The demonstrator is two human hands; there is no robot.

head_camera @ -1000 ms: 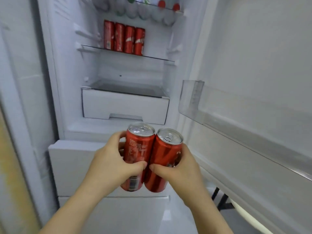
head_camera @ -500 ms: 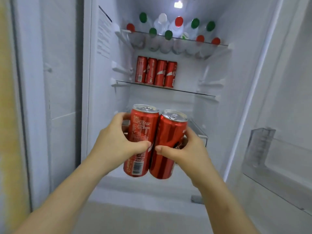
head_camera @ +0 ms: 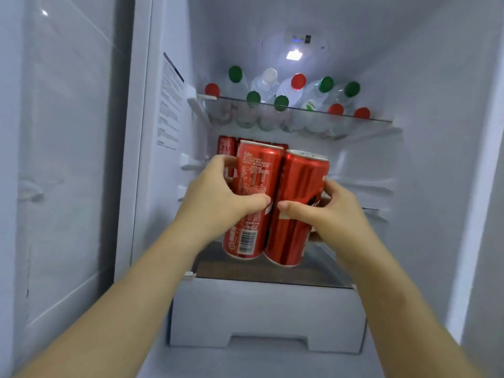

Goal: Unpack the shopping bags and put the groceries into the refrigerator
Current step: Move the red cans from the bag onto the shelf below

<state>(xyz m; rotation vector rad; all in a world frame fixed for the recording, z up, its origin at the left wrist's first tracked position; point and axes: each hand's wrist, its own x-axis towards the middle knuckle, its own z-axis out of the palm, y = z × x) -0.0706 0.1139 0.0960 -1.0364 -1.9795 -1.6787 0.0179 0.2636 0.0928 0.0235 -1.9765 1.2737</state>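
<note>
Two tall red cola cans are held side by side in front of the open refrigerator's middle shelf. My left hand (head_camera: 218, 199) grips the left can (head_camera: 252, 181), whose label and barcode face me. My right hand (head_camera: 331, 211) grips the right can (head_camera: 297, 214). Both cans stand nearly upright and touch each other. Behind them, a row of red cans (head_camera: 225, 148) on the middle glass shelf is mostly hidden.
Several water bottles (head_camera: 266, 80) with red, green and white caps lie on the top glass shelf (head_camera: 381, 120). A white drawer (head_camera: 267, 315) sits below the cans. The fridge's left wall carries a label (head_camera: 169, 105). A light (head_camera: 294, 55) glows at the top.
Both hands have lifted the two cans up and forward into the fridge, level with the middle shelf. The view has moved closer and the door bin has left the frame.
</note>
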